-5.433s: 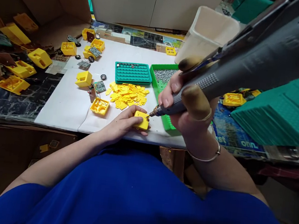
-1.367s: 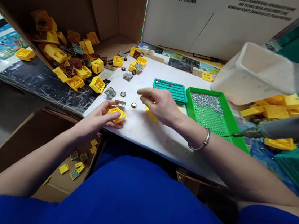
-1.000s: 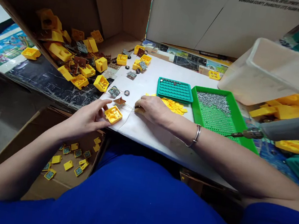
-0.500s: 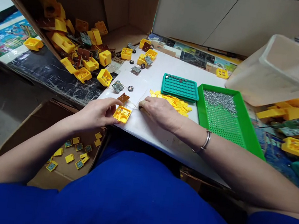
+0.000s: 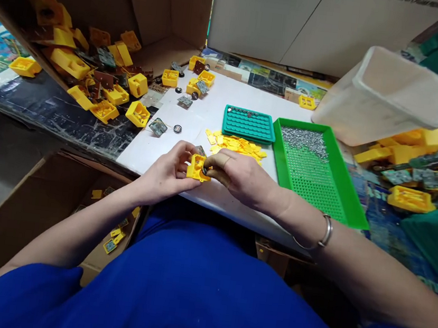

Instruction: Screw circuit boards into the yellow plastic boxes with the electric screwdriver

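My left hand (image 5: 168, 171) is closed on a small yellow plastic case (image 5: 195, 169), held with its open side up over the front edge of the white board. A small circuit board (image 5: 200, 151) shows just behind the case. Against the case's right side, my right hand (image 5: 237, 174) pinches a small round dark part (image 5: 205, 171), which looks like a little speaker; the fingers partly hide it. Loose yellow plastic pieces (image 5: 241, 146) lie just beyond my right hand. Another circuit board (image 5: 158, 127) with a wired round part (image 5: 177, 128) lies farther left on the white board.
A teal tray (image 5: 250, 125) and a green basket of metal screws (image 5: 350, 185) stand right of centre. Cardboard boxes of yellow cases are at the left (image 5: 189, 16) and below (image 5: 7, 228). A translucent bin (image 5: 386, 99) leans at the right over more yellow cases.
My left hand has lifted the yellow case and moved it right. My right hand has brought the round part against it. The view has shifted to the right.
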